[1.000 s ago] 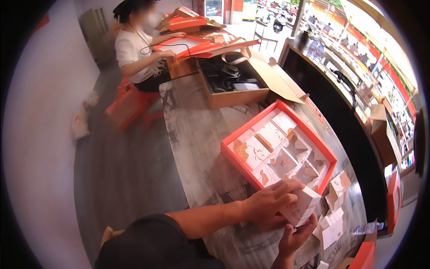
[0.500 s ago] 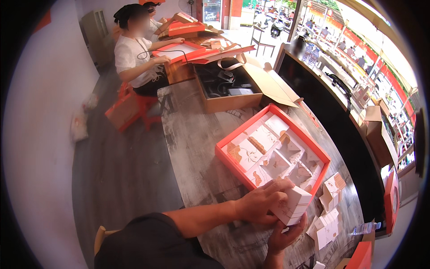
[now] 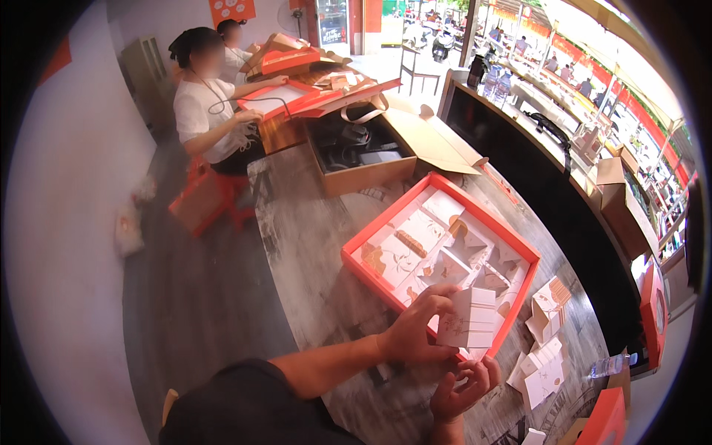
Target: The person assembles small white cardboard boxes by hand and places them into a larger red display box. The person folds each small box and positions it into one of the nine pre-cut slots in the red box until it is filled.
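Hands point(image 3: 415, 326) with white carton point(image 3: 469, 320), partly blocking red tray point(image 3: 482, 216), folded cartons point(image 3: 545, 382), bottle point(image 3: 610, 366)

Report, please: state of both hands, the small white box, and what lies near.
Left hand gripping small white box; right hand just below, not gripping. Box overlaps red tray's near corner in view. White cartons lie right of tray.

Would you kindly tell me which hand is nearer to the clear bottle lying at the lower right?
Right. The right hand is left of the clear bottle, with a white carton between them; the left hand is farther left, holding a small white box.
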A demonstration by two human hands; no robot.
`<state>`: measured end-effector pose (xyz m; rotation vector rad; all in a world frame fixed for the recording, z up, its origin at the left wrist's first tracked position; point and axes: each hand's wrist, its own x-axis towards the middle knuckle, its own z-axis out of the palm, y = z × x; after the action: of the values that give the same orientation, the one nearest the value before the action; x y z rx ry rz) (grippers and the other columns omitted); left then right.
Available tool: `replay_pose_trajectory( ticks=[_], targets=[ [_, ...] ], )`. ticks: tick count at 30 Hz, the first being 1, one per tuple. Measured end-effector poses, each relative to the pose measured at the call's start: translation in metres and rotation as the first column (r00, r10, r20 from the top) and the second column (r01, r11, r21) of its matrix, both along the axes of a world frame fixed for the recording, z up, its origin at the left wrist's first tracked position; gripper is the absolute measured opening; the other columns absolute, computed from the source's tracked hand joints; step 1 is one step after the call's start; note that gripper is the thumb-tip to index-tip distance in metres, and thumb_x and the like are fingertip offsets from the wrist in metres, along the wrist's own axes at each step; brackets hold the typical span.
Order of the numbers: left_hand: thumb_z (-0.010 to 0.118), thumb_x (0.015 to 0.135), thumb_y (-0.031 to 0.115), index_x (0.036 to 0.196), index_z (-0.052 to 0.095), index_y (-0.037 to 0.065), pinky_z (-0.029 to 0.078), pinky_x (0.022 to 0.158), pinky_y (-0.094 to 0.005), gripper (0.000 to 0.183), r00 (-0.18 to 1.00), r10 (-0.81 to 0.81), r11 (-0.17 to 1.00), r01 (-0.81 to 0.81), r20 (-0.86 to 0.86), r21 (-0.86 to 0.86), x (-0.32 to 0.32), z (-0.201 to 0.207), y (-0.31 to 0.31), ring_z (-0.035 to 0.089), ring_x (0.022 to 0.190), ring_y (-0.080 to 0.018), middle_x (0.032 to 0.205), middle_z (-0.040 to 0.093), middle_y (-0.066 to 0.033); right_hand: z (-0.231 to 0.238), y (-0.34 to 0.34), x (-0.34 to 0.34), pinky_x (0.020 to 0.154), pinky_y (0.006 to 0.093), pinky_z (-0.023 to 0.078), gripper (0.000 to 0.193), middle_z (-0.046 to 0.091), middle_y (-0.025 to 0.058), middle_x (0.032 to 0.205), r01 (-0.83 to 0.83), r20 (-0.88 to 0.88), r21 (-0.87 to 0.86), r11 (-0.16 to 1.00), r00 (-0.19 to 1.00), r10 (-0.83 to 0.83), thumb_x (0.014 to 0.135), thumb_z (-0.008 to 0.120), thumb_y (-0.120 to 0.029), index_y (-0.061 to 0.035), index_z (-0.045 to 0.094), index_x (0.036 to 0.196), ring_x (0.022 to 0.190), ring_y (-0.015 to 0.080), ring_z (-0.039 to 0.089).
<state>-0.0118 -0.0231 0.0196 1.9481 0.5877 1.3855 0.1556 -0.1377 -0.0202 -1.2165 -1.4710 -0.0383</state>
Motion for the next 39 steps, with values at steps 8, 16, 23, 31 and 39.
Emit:
replay_pose_trajectory(
  ticks=[8, 16, 23, 31, 39],
  targets=[
    [0.088, 0.070, 0.013, 0.121, 0.050, 0.006, 0.053, 0.095, -0.0382, 0.064, 0.992, -0.002, 0.998, 0.010, 0.127, -0.068, 0.007, 0.003, -0.001, 0.054, 0.126, -0.0317, 0.144, 0.046, -0.0208, 0.006, 0.003, -0.006, 0.060, 0.0233, 0.049, 0.033, 0.049, 0.0190, 0.140, -0.134, -0.034, -0.143, 0.981, 0.991, 0.130, 0.090, 0.065, -0.004, -0.0006, 0.054, 0.121, 0.079, 0.0149, 0.060],
    [0.088, 0.078, 0.015, 0.127, 0.043, 0.009, 0.052, 0.099, -0.0387, 0.067, 0.987, -0.029, 0.990, 0.050, 0.161, -0.133, 0.002, 0.001, 0.002, 0.047, 0.133, -0.0282, 0.148, 0.039, -0.0178, 0.015, 0.011, -0.009, 0.058, 0.0281, 0.056, 0.028, 0.057, 0.0225, 0.134, -0.166, -0.025, -0.231, 0.959, 0.986, 0.165, 0.089, 0.068, -0.007, -0.0007, 0.061, 0.116, 0.083, 0.0216, 0.067],
    [0.088, 0.078, 0.016, 0.125, 0.044, 0.008, 0.054, 0.097, -0.0374, 0.065, 0.982, -0.004, 0.990, 0.030, 0.189, -0.134, 0.003, 0.002, 0.000, 0.050, 0.129, -0.0271, 0.145, 0.042, -0.0172, 0.015, 0.014, -0.012, 0.075, 0.0391, 0.057, 0.037, 0.060, 0.0214, 0.127, -0.121, 0.112, -0.263, 0.957, 0.982, 0.155, 0.088, 0.069, -0.012, -0.0009, 0.060, 0.122, 0.103, 0.0360, 0.064],
    [0.089, 0.080, 0.023, 0.128, 0.041, 0.012, 0.048, 0.102, -0.0407, 0.069, 0.986, -0.012, 0.981, 0.044, 0.168, -0.191, 0.004, -0.007, 0.000, 0.044, 0.135, -0.0269, 0.150, 0.037, -0.0173, 0.017, 0.018, -0.011, 0.085, 0.0429, 0.054, 0.036, 0.061, 0.0193, 0.119, -0.087, 0.169, -0.232, 0.969, 0.977, 0.128, 0.091, 0.068, -0.016, -0.0001, 0.060, 0.122, 0.103, 0.0364, 0.062],
    [0.090, 0.080, 0.023, 0.131, 0.041, 0.012, 0.047, 0.102, -0.0399, 0.072, 0.983, -0.045, 0.970, 0.085, 0.177, -0.227, 0.003, -0.003, -0.001, 0.045, 0.133, -0.0255, 0.149, 0.038, -0.0164, 0.014, 0.013, -0.008, 0.082, 0.0463, 0.056, 0.038, 0.061, 0.0193, 0.118, -0.067, 0.156, -0.284, 0.957, 0.981, 0.115, 0.087, 0.069, -0.014, -0.0041, 0.062, 0.122, 0.101, 0.0401, 0.064]
  ],
)
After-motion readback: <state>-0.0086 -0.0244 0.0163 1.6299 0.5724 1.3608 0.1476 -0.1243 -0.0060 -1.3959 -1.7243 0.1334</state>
